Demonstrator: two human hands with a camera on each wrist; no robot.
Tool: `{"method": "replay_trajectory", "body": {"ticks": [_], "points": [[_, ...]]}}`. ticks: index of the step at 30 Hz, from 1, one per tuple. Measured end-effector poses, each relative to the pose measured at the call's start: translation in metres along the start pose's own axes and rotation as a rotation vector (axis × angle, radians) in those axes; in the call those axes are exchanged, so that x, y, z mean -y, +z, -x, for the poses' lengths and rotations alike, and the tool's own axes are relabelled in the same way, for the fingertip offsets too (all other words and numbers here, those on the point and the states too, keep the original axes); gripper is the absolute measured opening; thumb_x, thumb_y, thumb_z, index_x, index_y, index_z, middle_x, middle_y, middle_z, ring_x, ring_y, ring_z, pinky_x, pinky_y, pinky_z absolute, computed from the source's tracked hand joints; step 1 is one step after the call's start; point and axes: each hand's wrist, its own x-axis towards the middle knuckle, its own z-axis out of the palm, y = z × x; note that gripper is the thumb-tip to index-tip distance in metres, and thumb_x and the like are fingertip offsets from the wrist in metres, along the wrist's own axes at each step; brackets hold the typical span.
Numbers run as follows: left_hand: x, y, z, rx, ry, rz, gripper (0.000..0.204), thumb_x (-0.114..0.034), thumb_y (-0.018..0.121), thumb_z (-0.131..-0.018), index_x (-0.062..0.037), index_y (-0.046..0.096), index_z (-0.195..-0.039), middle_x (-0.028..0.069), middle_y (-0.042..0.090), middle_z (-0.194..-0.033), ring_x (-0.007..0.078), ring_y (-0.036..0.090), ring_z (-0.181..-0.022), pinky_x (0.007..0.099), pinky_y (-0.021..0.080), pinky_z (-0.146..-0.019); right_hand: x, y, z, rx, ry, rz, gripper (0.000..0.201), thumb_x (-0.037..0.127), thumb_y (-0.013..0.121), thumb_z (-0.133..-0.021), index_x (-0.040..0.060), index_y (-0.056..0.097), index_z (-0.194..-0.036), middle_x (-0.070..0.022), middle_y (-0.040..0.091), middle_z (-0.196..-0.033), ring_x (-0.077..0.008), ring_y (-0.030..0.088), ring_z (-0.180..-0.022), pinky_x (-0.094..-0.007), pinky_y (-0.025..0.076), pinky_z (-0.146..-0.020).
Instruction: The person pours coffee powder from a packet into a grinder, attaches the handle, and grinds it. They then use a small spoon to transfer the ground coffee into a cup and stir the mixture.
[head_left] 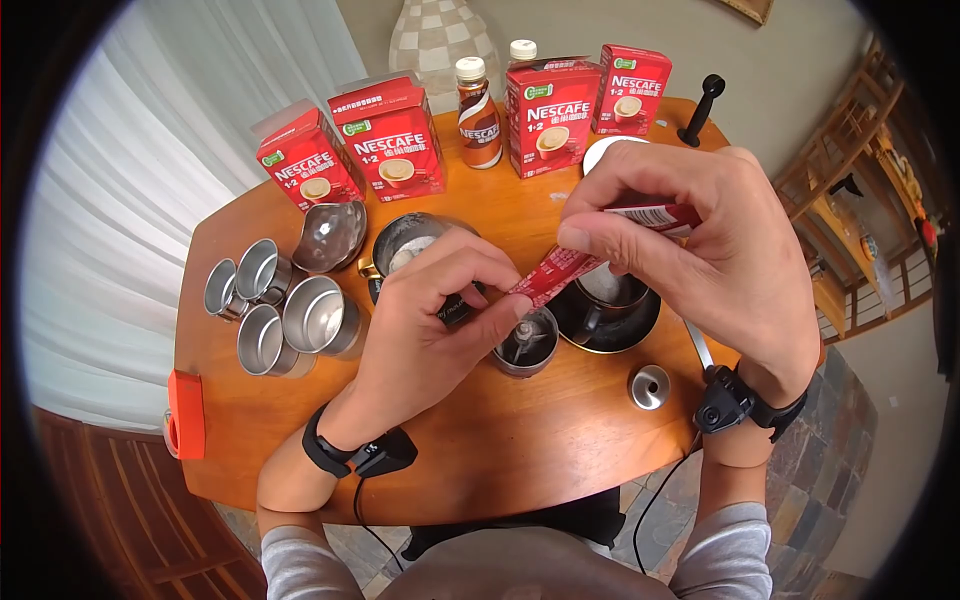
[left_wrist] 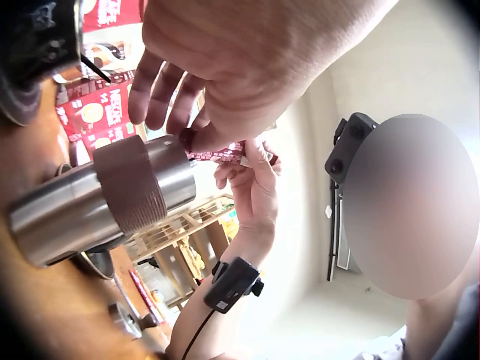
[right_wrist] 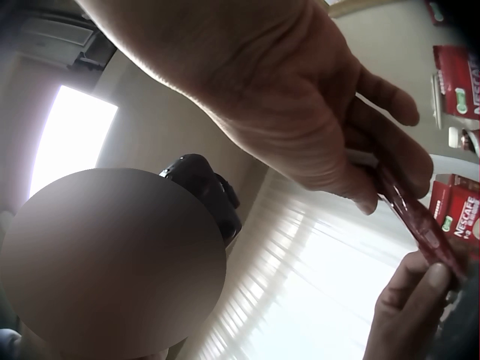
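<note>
Both hands hold a red stick sachet [head_left: 562, 270] above the table. My left hand [head_left: 430, 320] pinches its lower left end between thumb and finger. The right hand [head_left: 715, 240] grips the upper part, its thumb lying along the packet. Under the sachet stands a steel cup with a blade inside [head_left: 526, 340]. In the left wrist view, a steel cylinder with a brown band [left_wrist: 129, 187] is beside the left hand [left_wrist: 225, 67]. The right wrist view shows the sachet [right_wrist: 420, 225] running from the right hand [right_wrist: 300, 112] down to the left fingers.
Red Nescafe boxes [head_left: 390, 140] and a bottle [head_left: 479, 125] line the back. Several steel cups [head_left: 318, 315] stand at the left, near an orange object [head_left: 186, 415]. A black cup [head_left: 606, 295] on a dark saucer and a small steel disc [head_left: 650, 387] are at the right.
</note>
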Motion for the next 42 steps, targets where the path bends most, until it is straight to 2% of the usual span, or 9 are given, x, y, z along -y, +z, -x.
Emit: {"method": "replay_trajectory", "body": {"ticks": [6, 9, 15, 19, 27, 30, 36, 39, 42], "points": [[-0.0018, 0.0027, 0.0010, -0.014, -0.056, 0.048, 0.015, 0.004, 0.078, -0.089, -0.0011, 0.073, -0.102, 0.0068, 0.070, -0.100, 0.0144, 0.065, -0.083, 0.0271, 0.053, -0.069, 0.0006, 0.0013, -0.0002, -0.006, -0.006, -0.003, 0.015, 0.009, 0.078, -0.095, -0.0056, 0.073, -0.093, -0.0042, 0.071, -0.079, -0.0076, 0.064, -0.071, -0.0239, 0.053, -0.065], [0.0016, 0.0002, 0.0011, 0.011, -0.010, 0.003, 0.015, 0.003, 0.079, -0.090, -0.0013, 0.073, -0.102, 0.0064, 0.070, -0.102, 0.0134, 0.065, -0.082, 0.0264, 0.053, -0.069, 0.0006, 0.0016, -0.0001, 0.002, -0.001, 0.018, 0.016, 0.009, 0.078, -0.094, -0.0059, 0.073, -0.093, -0.0040, 0.070, -0.078, -0.0074, 0.063, -0.070, -0.0238, 0.052, -0.065], [-0.0028, 0.0023, 0.0014, 0.009, -0.072, 0.054, 0.015, 0.002, 0.080, -0.090, -0.0012, 0.072, -0.102, 0.0056, 0.068, -0.102, 0.0121, 0.063, -0.081, 0.0261, 0.052, -0.068, 0.0034, 0.0035, -0.0013, 0.014, -0.002, 0.059, 0.015, 0.008, 0.078, -0.093, -0.0051, 0.072, -0.091, -0.0046, 0.068, -0.076, -0.0073, 0.060, -0.067, -0.0252, 0.049, -0.061], [-0.0017, 0.0020, 0.0014, 0.010, -0.051, 0.023, 0.014, 0.001, 0.080, -0.090, -0.0011, 0.072, -0.101, 0.0056, 0.068, -0.101, 0.0118, 0.063, -0.079, 0.0260, 0.052, -0.068, 0.0004, 0.0058, -0.0014, 0.013, -0.038, 0.082, 0.014, 0.007, 0.078, -0.092, -0.0042, 0.071, -0.090, -0.0054, 0.067, -0.074, -0.0082, 0.059, -0.065, -0.0260, 0.048, -0.059], [-0.0024, 0.0015, 0.0019, 0.018, -0.033, 0.026, 0.014, 0.001, 0.080, -0.091, -0.0009, 0.072, -0.102, 0.0055, 0.067, -0.102, 0.0117, 0.063, -0.079, 0.0258, 0.052, -0.069, 0.0019, 0.0047, -0.0018, 0.047, -0.036, 0.100, 0.014, 0.009, 0.079, -0.091, -0.0034, 0.072, -0.089, -0.0071, 0.068, -0.074, -0.0117, 0.061, -0.063, -0.0271, 0.049, -0.060], [-0.0045, 0.0033, 0.0025, 0.004, -0.086, 0.060, 0.014, 0.000, 0.080, -0.091, -0.0008, 0.072, -0.103, 0.0054, 0.067, -0.102, 0.0113, 0.063, -0.079, 0.0256, 0.052, -0.069, 0.0012, 0.0050, -0.0023, 0.039, -0.028, 0.096, 0.014, 0.009, 0.079, -0.091, -0.0031, 0.072, -0.089, -0.0074, 0.068, -0.073, -0.0128, 0.062, -0.062, -0.0273, 0.050, -0.060], [-0.0019, 0.0023, 0.0019, 0.005, -0.042, 0.039, 0.014, 0.000, 0.080, -0.091, -0.0011, 0.072, -0.102, 0.0053, 0.068, -0.101, 0.0110, 0.063, -0.078, 0.0252, 0.052, -0.068, 0.0007, 0.0050, -0.0016, 0.041, -0.048, 0.118, 0.015, 0.010, 0.079, -0.091, -0.0029, 0.072, -0.089, -0.0078, 0.068, -0.074, -0.0138, 0.063, -0.063, -0.0278, 0.051, -0.060], [-0.0068, 0.0035, 0.0021, -0.006, -0.095, 0.070, 0.014, 0.001, 0.080, -0.091, -0.0015, 0.072, -0.102, 0.0054, 0.068, -0.101, 0.0109, 0.063, -0.079, 0.0253, 0.052, -0.068, 0.0006, 0.0051, -0.0023, 0.037, -0.047, 0.112, 0.015, 0.011, 0.079, -0.091, -0.0027, 0.072, -0.089, -0.0078, 0.069, -0.074, -0.0141, 0.064, -0.063, -0.0279, 0.051, -0.060], [-0.0007, 0.0010, 0.0018, 0.015, -0.011, 0.015, 0.015, 0.000, 0.080, -0.091, -0.0017, 0.072, -0.103, 0.0056, 0.068, -0.101, 0.0108, 0.063, -0.078, 0.0255, 0.052, -0.068, 0.0001, 0.0056, -0.0016, 0.031, -0.053, 0.113, 0.016, 0.011, 0.080, -0.091, -0.0026, 0.072, -0.089, -0.0080, 0.068, -0.074, -0.0145, 0.063, -0.063, -0.0282, 0.051, -0.060]]}}
